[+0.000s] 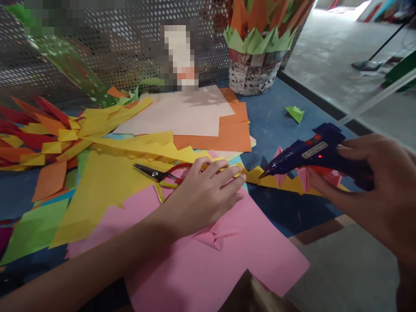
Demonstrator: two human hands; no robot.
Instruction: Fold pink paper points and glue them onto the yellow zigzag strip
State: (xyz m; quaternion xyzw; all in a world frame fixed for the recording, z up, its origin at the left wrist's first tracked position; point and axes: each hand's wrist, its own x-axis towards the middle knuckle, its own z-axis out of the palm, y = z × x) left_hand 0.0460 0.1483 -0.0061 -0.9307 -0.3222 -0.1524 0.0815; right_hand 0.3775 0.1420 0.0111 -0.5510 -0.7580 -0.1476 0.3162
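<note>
My right hand (383, 190) grips a dark blue glue gun (320, 149) with a lit red light. Its nozzle points left and down, at or just above a yellow zigzag paper strip (260, 177). Pink folded paper pieces (303, 178) stand along the strip below the gun. My left hand (204, 195) rests palm down, fingers spread over the strip. Scissors with red and yellow handles (159, 175) lie partly under that hand. Below it, a small folded pink paper piece (212, 237) sits on a large pink sheet (260, 247).
White paper (182, 112) and orange paper (234, 134) lie behind. Red, orange and yellow folded paper (48, 130) spreads at the left, near a green bottle (74, 65). A decorated basket (255, 71) stands at the back by a perforated metal panel (130, 39). The table's right edge borders floor.
</note>
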